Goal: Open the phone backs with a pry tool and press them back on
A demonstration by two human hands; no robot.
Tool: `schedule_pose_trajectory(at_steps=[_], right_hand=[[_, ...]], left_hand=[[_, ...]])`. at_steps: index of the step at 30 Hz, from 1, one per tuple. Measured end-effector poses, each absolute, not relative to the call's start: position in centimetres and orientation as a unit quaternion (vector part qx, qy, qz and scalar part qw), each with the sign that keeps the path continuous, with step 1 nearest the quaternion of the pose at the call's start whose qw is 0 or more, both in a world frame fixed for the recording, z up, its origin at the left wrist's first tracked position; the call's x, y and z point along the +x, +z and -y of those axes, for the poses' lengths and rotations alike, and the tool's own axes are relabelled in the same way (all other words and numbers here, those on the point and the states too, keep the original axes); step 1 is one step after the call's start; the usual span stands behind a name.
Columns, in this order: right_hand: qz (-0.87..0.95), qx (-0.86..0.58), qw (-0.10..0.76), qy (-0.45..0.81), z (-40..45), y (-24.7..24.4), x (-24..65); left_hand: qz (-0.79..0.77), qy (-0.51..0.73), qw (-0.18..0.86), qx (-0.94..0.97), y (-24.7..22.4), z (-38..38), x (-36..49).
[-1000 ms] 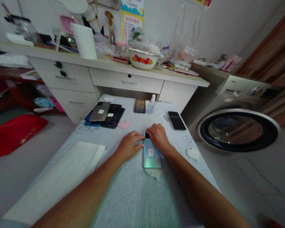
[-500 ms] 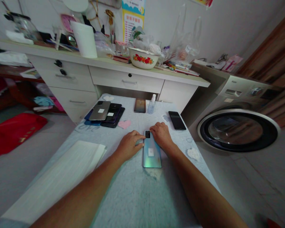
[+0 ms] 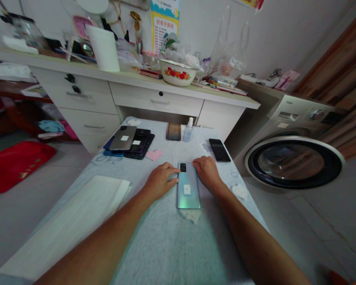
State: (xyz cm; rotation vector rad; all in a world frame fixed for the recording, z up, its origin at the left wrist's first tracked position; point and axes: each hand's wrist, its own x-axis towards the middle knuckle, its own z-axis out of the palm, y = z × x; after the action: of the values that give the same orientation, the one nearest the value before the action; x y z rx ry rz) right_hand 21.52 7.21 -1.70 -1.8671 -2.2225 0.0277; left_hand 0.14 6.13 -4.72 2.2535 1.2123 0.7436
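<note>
A pale blue-green smartphone (image 3: 188, 198) lies back up on the cloth-covered table, with a dark camera block and a small white sticker on its back. Against its left edge, beside the camera block, are the fingertips and thumb of my left hand (image 3: 161, 180). My right hand (image 3: 207, 171) is curled at the phone's upper right corner, fingertips touching that edge. Both hands hold the phone from its sides while it stays flat on the cloth. The undersides of my right fingers are hidden.
A stack of several phones (image 3: 123, 138) lies at the back left. Near the far edge stand a spray bottle (image 3: 188, 132) and a blurred-out brown item (image 3: 173, 132). Another black phone (image 3: 219, 150) lies right. A folded whitish sheet (image 3: 68, 221) covers the table's left side.
My right hand has shifted slightly right, uncovering more of the phone's top and camera block. My left hand keeps its place at the left edge. The view has moved slightly.
</note>
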Motion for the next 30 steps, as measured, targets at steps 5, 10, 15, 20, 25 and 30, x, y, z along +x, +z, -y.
schedule_pose_trajectory(at_steps=[5, 10, 15, 20, 25, 30], right_hand=[[0.763, -0.635, 0.12, 0.015, -5.7, -1.5, 21.6], [0.776, -0.62, 0.109, 0.043, -4.0, -1.0, 21.6], [0.796, -0.591, 0.112, 0.072, -3.1, -0.8, 22.1], [0.803, -0.574, 0.121, 0.103, -2.9, -0.7, 22.3], [0.78, -0.601, 0.157, 0.073, -3.6, -1.6, 22.0], [0.76, -0.621, 0.183, 0.057, -4.5, -2.2, 21.8]], left_hand=[[-0.446, 0.27, 0.24, 0.819, -4.5, -6.1, 0.2], [-0.443, 0.27, 0.238, 0.821, -4.4, -6.1, 0.1], [-0.442, 0.27, 0.241, 0.821, -4.6, -6.1, 0.1], [-0.441, 0.272, 0.245, 0.82, -4.7, -6.2, 0.1], [-0.438, 0.273, 0.246, 0.82, -4.5, -6.1, 0.1], [-0.44, 0.271, 0.249, 0.819, -4.4, -6.0, 0.1]])
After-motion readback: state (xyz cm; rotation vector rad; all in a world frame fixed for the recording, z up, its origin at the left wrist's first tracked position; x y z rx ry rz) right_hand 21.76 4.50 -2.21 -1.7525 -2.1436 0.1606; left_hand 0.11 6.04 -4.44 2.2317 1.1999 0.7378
